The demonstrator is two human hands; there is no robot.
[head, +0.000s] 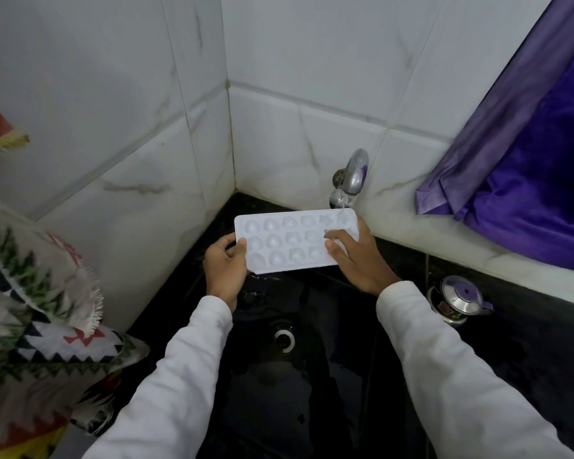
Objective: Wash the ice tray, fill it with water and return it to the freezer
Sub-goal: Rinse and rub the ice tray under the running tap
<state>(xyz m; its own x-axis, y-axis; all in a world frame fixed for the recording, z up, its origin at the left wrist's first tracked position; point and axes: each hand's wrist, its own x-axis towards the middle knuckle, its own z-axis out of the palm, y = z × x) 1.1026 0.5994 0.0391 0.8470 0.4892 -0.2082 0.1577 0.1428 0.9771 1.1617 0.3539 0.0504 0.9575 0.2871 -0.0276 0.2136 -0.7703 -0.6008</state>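
A white ice tray [289, 241] with several shaped cavities is held level above the black sink [312, 376]. My left hand [224, 270] grips its left end, thumb on the top face. My right hand [355, 256] holds the right end, thumb lying over the cavities and fingers behind the far edge. A steel tap [353, 175] on the tiled wall runs a thin stream of water onto the tray's far right corner.
The sink drain [284, 337] lies below the tray. A steel lidded pot [458, 301] stands on the black counter at right. Purple cloth [527, 154] hangs at upper right. Patterned fabric [37, 309] hangs at left beside the tiled wall.
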